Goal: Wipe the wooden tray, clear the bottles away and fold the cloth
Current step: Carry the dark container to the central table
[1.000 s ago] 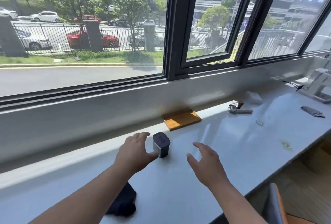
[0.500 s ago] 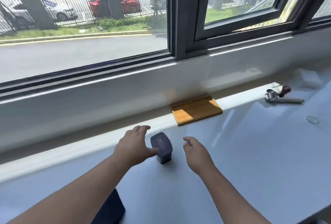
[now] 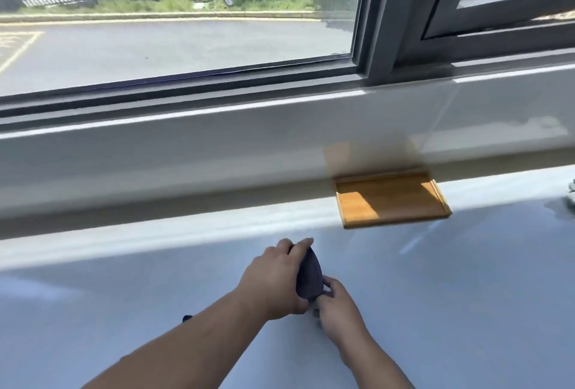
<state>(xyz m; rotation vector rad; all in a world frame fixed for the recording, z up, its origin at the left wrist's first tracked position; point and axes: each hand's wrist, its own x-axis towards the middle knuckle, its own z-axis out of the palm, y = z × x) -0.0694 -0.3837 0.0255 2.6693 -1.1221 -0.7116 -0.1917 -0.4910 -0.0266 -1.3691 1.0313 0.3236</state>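
Observation:
A small dark bottle (image 3: 309, 276) lies tilted between my two hands over the white counter. My left hand (image 3: 273, 279) wraps around its left side, fingers over the top end. My right hand (image 3: 339, 307) pinches its lower end from the right. The wooden tray (image 3: 392, 201) sits with nothing in it against the window ledge, up and to the right of my hands, half in sunlight. A sliver of the dark cloth (image 3: 186, 317) peeks out beside my left forearm; the rest is hidden by the arm.
The white counter (image 3: 466, 295) runs left to right under a raised white window ledge (image 3: 186, 152). A metal object (image 3: 571, 198) is cut off at the right edge. Dark window frames stand behind.
Both hands have closed onto the dark bottle, which stood upright between them and is now tilted. The view has dropped and shifted left, so the tray sits further right.

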